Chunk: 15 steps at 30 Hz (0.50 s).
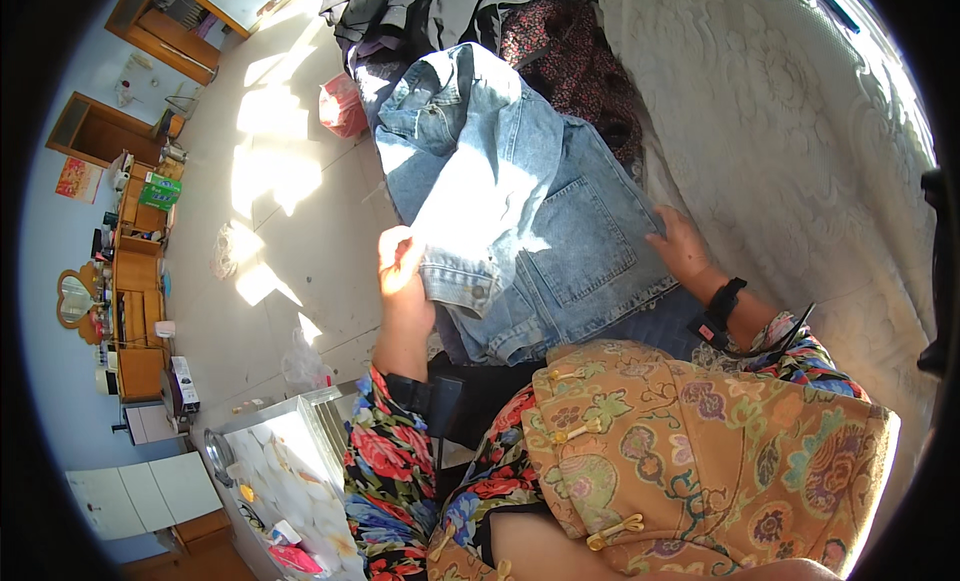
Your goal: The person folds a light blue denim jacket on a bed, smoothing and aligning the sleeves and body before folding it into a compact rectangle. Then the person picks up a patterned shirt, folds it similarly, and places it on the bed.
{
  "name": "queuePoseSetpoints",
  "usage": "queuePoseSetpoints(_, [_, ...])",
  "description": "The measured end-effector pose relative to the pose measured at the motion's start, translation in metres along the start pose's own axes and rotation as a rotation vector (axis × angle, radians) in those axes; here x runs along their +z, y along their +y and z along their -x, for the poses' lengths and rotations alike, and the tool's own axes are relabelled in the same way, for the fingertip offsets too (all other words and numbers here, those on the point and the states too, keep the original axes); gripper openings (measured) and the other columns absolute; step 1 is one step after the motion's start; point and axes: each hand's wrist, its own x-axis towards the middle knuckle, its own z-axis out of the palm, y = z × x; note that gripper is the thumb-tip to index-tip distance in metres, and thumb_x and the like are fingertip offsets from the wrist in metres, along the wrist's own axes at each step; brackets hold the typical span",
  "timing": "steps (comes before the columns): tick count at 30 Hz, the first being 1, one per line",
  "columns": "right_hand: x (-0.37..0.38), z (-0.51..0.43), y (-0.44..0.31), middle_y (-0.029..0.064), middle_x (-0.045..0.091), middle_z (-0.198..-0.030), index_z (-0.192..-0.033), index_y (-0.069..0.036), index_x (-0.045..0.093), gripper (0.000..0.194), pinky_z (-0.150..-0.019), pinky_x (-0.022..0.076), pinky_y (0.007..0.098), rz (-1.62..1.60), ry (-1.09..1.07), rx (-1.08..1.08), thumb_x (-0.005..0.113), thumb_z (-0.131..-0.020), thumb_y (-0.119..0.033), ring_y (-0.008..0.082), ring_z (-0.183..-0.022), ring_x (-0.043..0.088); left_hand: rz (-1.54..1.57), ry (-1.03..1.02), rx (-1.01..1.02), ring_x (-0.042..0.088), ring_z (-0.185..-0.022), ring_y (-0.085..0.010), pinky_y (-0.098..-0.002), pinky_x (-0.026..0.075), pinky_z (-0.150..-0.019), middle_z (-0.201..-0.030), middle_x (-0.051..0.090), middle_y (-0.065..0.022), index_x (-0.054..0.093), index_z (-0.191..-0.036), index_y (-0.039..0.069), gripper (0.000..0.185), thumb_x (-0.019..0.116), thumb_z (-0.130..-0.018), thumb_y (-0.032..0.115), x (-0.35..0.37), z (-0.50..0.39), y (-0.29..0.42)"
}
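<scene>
A light blue denim jacket [585,228] lies spread before me on a pile of clothes, its collar towards the far end and one sleeve folded across its front. My left hand [403,269] pinches the edge of that sleeve near the buttoned cuff [465,284], thumb and fingers together. At the jacket's right edge, near the hem, my right hand [679,243] rests with its thumb and fingers apart, touching the denim. Strong sunlight washes out part of the sleeve.
Dark clothes [382,18] and a red-flowered dark garment [577,70] lie beyond the jacket. A cream patterned cover [735,153] spreads on the right. On the tiled floor at left are a red plastic bag [343,106] and a clear one [304,363]. A table [274,461] stands near left.
</scene>
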Motion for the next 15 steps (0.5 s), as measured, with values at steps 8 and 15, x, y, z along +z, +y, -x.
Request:
queuePoseSetpoints(8, [-0.009, 0.007, 0.032, 0.0212, 0.062, -0.101, -0.103, -0.002, 0.055, 0.024, -0.077, 0.0497, 0.0482, 0.266, -0.116, 0.077, 0.064, -0.081, -0.003, 0.0446, -0.089, 0.061, -0.267, -0.183, 0.021, 0.061, -0.086, -0.0154, -0.0286, 0.051, -0.072, -0.101, 0.060, -0.0070, 0.051, -0.119, 0.008, 0.025, 0.061, -0.097, 0.013, 0.005, -0.054, 0.066])
queuePoseSetpoints(15, [0.034, 0.024, -0.049, 0.0179, 0.060, -0.092, -0.098, -0.005, 0.053, 0.019, -0.072, 0.0512, 0.0484, 0.078, -0.414, -0.412, 0.059, -0.080, -0.004, 0.0390, -0.086, 0.063, -0.075, -0.039, 0.075, 0.058, -0.086, -0.0109, -0.0284, 0.050, -0.070, -0.093, 0.058, -0.0054, 0.053, -0.114, 0.009, 0.019, 0.062, -0.099, 0.018, -0.008, -0.094, 0.112])
